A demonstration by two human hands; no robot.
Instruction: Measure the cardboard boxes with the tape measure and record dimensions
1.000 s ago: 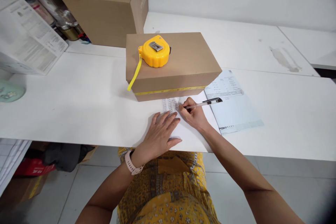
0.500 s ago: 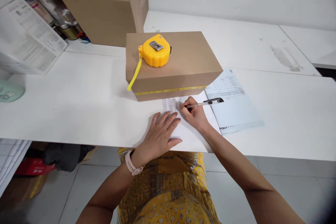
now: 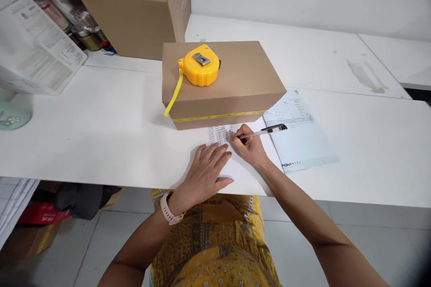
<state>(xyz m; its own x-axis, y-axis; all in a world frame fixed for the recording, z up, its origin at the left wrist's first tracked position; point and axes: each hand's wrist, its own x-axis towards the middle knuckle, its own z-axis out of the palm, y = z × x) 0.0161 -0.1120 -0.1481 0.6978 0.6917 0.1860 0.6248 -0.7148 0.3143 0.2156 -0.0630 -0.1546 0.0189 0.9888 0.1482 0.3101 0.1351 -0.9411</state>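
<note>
Fingers spread, my left hand [image 3: 206, 172] lies flat on a white sheet of paper [image 3: 251, 179] with rows of small dark marks. My right hand [image 3: 248, 145] is closed around a clear pen [image 3: 269, 129] with a black cap end, its tip side down at the sheet beside the marks; the tip itself is hidden by my fingers. Just beyond both hands sits a closed brown cardboard box [image 3: 235, 71] with yellow tape, covering the sheet's far part. On top of the box rests a yellow tape measure [image 3: 201, 69] with a strap hanging over the edge.
A pale blue printed document [image 3: 306, 139] lies right of the sheet on the white table [image 3: 101, 130]. Larger cardboard boxes [image 3: 134, 18] stand at the back left. A white carton [image 3: 40, 49] and a green container [image 3: 13, 115] are at the far left.
Almost nothing differs. The view has shifted very slightly; both hands, the pen and the box keep their places.
</note>
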